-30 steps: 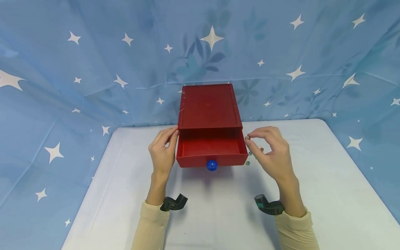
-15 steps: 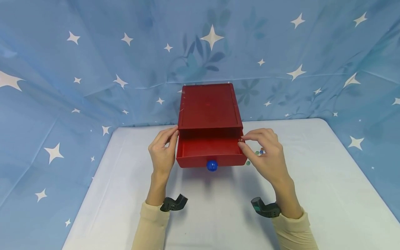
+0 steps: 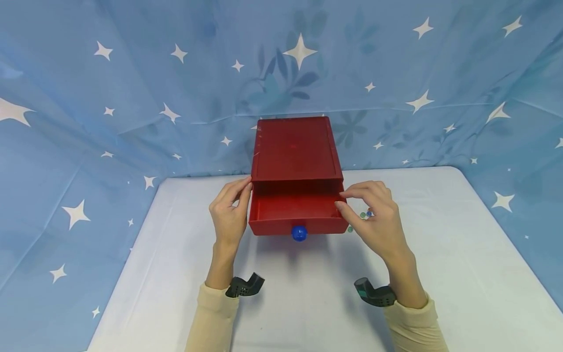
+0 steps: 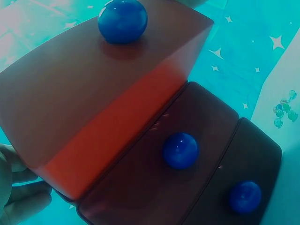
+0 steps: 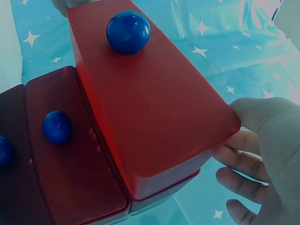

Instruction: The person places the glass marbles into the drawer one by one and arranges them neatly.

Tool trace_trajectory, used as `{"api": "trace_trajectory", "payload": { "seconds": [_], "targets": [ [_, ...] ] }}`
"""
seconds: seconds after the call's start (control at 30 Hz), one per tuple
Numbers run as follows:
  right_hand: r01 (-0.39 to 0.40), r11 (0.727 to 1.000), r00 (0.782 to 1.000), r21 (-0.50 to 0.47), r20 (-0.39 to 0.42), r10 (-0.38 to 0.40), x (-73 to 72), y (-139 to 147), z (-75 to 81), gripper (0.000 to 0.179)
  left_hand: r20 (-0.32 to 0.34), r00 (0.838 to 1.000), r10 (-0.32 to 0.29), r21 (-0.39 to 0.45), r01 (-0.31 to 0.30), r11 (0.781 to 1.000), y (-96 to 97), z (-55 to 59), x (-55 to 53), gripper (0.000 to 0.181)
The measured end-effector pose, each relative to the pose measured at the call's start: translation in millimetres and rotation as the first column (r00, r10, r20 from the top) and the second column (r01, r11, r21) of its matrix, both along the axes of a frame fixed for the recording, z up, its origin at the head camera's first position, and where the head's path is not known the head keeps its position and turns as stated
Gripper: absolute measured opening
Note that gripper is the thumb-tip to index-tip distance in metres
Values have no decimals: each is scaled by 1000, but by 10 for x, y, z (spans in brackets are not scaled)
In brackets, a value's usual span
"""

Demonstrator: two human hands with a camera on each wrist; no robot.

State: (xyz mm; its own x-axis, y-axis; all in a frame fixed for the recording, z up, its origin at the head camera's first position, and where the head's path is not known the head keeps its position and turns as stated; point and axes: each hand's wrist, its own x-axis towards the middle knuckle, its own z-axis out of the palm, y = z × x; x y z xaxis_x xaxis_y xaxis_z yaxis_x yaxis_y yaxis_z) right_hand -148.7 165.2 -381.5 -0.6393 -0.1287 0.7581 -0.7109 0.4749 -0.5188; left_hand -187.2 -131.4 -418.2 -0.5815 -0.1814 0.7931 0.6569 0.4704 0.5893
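A red drawer cabinet (image 3: 294,146) stands on the table, its top drawer (image 3: 299,226) pulled out, with a round blue knob (image 3: 299,233) on the front. My left hand (image 3: 229,212) touches the left side, around where drawer and cabinet meet, fingers fairly straight. Over the drawer's right wall is my right hand (image 3: 380,215), thumb and index finger apart with nothing visible between them. A small dark spot shows inside the drawer's front right corner; I cannot tell what it is. Several marbles (image 4: 286,110) lie on the table right of the cabinet, partly hidden by my right hand.
Two lower drawers, a middle drawer (image 4: 150,178) and a bottom drawer (image 4: 225,178), are shut, each with a blue knob. A white cloth covers the table (image 3: 299,303). Behind it hangs a blue curtain (image 3: 176,88) with white stars.
My right hand has moved left from beside the drawer to over its right wall. The small marble it pinched has left its fingertips. The left hand stays in place.
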Motion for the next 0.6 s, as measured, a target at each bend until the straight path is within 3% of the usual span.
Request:
{"api": "trace_trajectory", "payload": {
  "seconds": [0.6],
  "targets": [
    [2, 1000, 1000, 2, -3, -2, 2, -8, 16, 21, 13, 1000, 4, 5, -4, 1000, 4, 14, 7, 19]
  ]
}}
